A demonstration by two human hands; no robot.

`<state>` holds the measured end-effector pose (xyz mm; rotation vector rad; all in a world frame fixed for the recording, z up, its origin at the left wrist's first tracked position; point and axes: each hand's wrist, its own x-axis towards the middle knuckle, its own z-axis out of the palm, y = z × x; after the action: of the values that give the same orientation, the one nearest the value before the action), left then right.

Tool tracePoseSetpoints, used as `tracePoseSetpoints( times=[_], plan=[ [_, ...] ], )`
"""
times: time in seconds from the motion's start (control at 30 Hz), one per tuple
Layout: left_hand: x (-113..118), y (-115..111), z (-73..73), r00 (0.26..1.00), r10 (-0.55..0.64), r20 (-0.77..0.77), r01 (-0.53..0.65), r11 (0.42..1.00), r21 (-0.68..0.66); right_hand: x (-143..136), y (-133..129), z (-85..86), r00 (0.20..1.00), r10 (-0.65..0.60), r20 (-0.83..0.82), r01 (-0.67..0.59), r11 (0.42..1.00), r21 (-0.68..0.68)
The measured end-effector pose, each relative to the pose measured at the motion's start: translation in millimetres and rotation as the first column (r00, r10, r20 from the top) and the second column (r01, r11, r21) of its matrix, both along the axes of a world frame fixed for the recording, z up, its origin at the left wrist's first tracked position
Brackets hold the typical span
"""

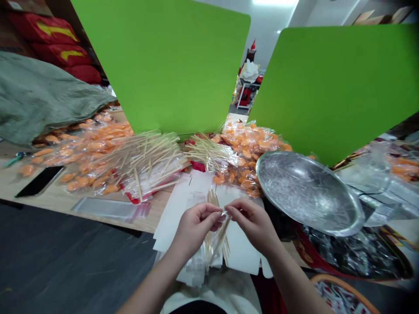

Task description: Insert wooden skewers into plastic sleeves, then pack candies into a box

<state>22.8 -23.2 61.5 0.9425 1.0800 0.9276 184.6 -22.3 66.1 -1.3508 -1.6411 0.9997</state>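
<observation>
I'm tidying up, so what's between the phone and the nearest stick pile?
In the head view, clear-wrapped orange pieces lie between them.

metal bowl (307, 192) blocks right hand (251, 220) | stick pile (151, 152) blocks left hand (198, 223), ahead-left | narrow gap between green boards (170, 65)

What is pinched at the fingertips of the left hand (196, 220) and right hand (253, 221) (a shiny bit (224, 212)) is too small to be identified. Thin sticks (212, 197) by the desk's (159, 210) front edge are partly hidden beneath; the orange-rimmed basket (327, 276) is cut off below.
</observation>
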Motion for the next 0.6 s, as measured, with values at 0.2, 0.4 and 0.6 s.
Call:
tracePoseSetpoints(
  times=[0.2,0.4,0.6],
  plan=[
    [-5.6,3.6,-8.9,0.995,0.062,0.076,-0.055,0.994,-0.091,-1.3,7.3,-18.0,0.849,-0.339,-0.406,0.277,0.938,-0.207],
    [-13.0,7.2,-13.9,0.997,0.058,0.040,-0.054,0.993,-0.102,-14.1,14.9,-15.8,0.927,-0.106,-0.360,-0.002,0.958,-0.286],
    [-56.1,23.6,-66.0,0.895,0.239,-0.376,-0.136,0.950,0.280,-27.7,35.1,-33.3,0.899,-0.236,-0.368,0.076,0.914,-0.399]
  ],
)
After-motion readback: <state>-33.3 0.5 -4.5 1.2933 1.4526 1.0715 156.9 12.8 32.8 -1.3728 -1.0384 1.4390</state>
